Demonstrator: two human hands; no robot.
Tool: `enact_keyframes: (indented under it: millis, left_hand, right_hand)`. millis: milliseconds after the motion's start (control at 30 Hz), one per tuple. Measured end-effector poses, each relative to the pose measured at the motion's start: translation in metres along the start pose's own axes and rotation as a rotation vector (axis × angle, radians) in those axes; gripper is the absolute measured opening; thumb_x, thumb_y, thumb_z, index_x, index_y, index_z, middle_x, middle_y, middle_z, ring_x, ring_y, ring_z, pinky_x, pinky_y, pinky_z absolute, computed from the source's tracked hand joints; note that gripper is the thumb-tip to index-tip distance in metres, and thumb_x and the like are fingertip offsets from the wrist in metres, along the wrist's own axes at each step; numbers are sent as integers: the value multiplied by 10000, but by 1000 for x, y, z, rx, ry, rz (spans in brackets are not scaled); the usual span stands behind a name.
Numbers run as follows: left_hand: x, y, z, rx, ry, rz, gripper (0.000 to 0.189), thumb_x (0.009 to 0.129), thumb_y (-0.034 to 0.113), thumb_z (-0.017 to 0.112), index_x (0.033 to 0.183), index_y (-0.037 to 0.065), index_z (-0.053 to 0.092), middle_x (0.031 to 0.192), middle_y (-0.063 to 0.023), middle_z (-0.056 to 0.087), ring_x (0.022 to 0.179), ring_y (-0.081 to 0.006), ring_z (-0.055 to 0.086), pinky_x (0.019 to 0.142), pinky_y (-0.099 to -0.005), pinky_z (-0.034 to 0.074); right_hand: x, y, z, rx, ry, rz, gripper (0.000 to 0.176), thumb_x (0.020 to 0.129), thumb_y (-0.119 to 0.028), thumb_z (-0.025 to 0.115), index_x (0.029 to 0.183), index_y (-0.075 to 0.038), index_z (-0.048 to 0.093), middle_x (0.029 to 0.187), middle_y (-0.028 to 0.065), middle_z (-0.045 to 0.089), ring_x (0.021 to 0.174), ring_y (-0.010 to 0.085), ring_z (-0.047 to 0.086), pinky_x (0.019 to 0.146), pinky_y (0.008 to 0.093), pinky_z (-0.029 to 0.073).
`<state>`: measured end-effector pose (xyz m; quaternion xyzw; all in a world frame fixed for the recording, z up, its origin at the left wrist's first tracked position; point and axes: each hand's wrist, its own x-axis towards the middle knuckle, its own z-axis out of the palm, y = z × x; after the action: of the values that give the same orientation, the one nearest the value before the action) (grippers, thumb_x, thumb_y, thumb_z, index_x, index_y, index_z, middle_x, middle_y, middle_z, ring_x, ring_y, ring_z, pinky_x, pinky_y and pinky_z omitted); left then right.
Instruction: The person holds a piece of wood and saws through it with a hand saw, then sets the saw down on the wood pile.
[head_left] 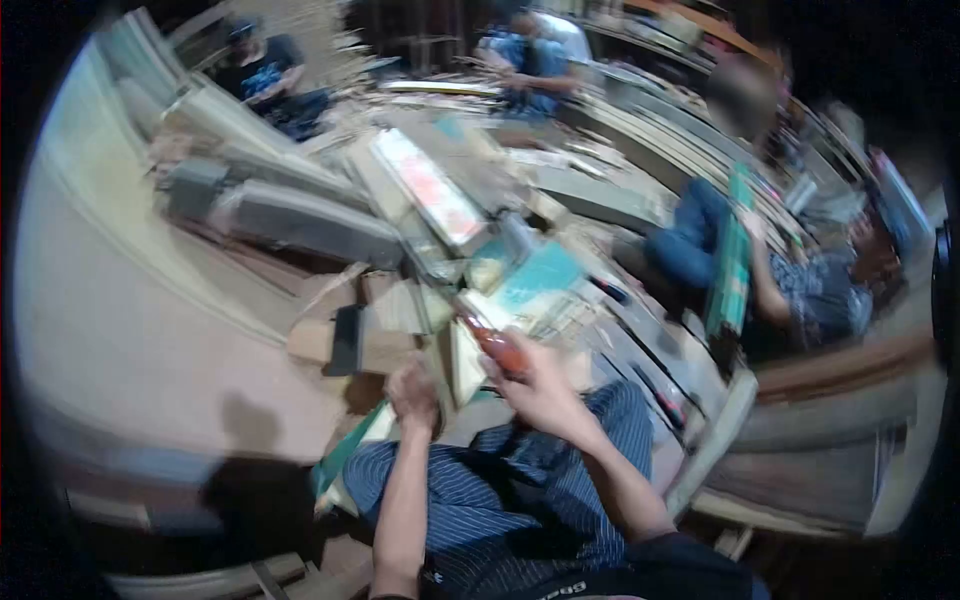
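**Holding a red-handled tool at a pale wooden piece, work seemingly in its middle**

Gripping the red-handled tool [497, 347] in the right hand [540, 388], with the fingers closed tight around the near end of the handle. Keeping the left hand [413, 393] just to the left of it, fingers curled shut and set upon the top of the pale wooden piece [464, 365] between the two hands. Cannot tell through the blur whether those fingers really clamp the wood or only press on it.

Judging the progress: tool taken up and brought to the wood, piece steadied over the striped trousers [520, 490], so probably somewhere in the middle of the working step and not at its start. Cannot read from this view any finished mark, cut or joint on the piece, so cannot say how much remains. Lying beyond the fingertips, a teal panel [540, 275] and many more wooden parts, perhaps waiting for the same treatment.

Regarding the direction: long axis of the tool running on a diagonal, from the right palm up and to the left, away from the body. Handle coming out past the thumb side, working end pointing beyond the fingertips toward the teal panel. Tip itself too blurred to see, so cannot say if touching the wood.

Sitting far to the right of the right hand, a co-worker with a green frame [735, 255], well apart.
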<state>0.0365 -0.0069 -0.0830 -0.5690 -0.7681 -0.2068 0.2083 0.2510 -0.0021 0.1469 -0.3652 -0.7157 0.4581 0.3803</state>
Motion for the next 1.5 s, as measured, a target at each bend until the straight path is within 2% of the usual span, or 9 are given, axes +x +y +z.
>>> enact_keyframes:
  millis: [67,100,200,533,633,800,1067,1267,1500]
  left_hand:
    - [4,0,-22,-131,-151,14,410,989,297,437,782,22,661,759,-216,670,635,-360,666,599,-431,550]
    - [21,15,-49,-165,-326,-196,499,1017,324,376,804,-25,663,822,-254,669,691,-404,666,653,-455,557]
    - [26,15,-53,-335,-238,-307,537,1031,347,334,878,-62,646,875,-299,642,813,-451,642,764,-509,524]
    - [32,14,-66,-481,-251,-335,503,1009,385,396,859,-46,606,864,-306,622,865,-492,601,773,-563,454]
    - [42,4,-75,-560,-426,-228,453,1000,343,420,927,-58,618,873,-323,640,861,-495,623,784,-553,490]
    - [74,-16,-90,-656,-942,-172,581,945,512,549,1197,-10,585,849,-239,678,756,-353,671,749,-458,507]
    - [44,-15,-55,-481,-490,-55,417,988,362,503,1039,-26,645,815,-299,655,790,-461,664,709,-537,527]
    - [39,3,-66,-440,-393,-227,658,1030,487,325,794,-14,682,740,-283,647,742,-481,654,674,-551,530]
    - [39,5,-70,-455,-398,-277,648,1027,500,336,851,-20,681,770,-288,653,767,-472,660,705,-541,528]
  right_hand:
    - [-3,-1,-1,-115,22,-13,220,911,-116,657,1035,24,542,784,215,591,696,251,566,660,364,474]
    - [-8,11,3,-144,91,-90,220,922,-144,665,1017,17,550,766,206,578,669,234,531,648,346,462]
    - [-14,25,1,-92,21,145,180,924,-138,657,964,5,554,733,159,544,648,185,481,615,323,440]
    - [-18,45,-2,-3,35,77,179,934,-147,646,946,-1,543,701,90,512,621,138,452,568,305,413]
    - [-19,65,-2,-37,35,-25,144,950,-103,636,982,-28,519,635,-11,477,475,53,466,412,227,360]
    - [-22,70,-7,-21,10,-22,136,958,-111,626,976,-37,513,651,-11,480,469,55,462,411,223,353]
    - [-27,52,-3,-140,45,-70,151,941,-121,638,947,-19,526,648,57,498,520,131,508,481,291,404]
    - [-29,12,15,-221,5,-103,222,916,-136,660,1032,17,550,668,228,570,539,392,553,534,387,448]
    - [-34,-10,11,-286,4,-65,204,923,-129,648,1024,14,543,664,231,571,550,392,589,528,390,453]
